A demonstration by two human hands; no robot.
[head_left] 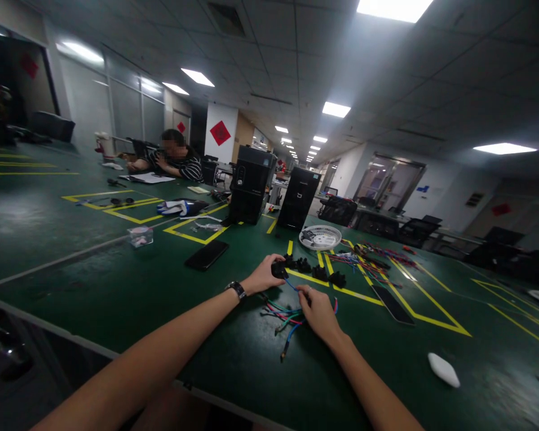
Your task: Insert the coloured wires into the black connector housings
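My left hand (265, 275), with a watch on its wrist, is closed round a small black connector (279, 269) on the green table (117, 287). My right hand (317, 311) pinches a blue wire that runs up to that connector. A loose bundle of coloured wires (281, 314) lies between both hands. Several more black connectors (318, 272) sit in a row just beyond my hands, along a yellow tape line.
A black phone (206, 254) lies left of my hands, another dark slab (391, 304) to the right. Behind stand two black computer cases (251, 185), a white round basket (320, 237) and a heap of coloured wires (377, 257). A person sits at the far left; a white object (444, 369) lies near right.
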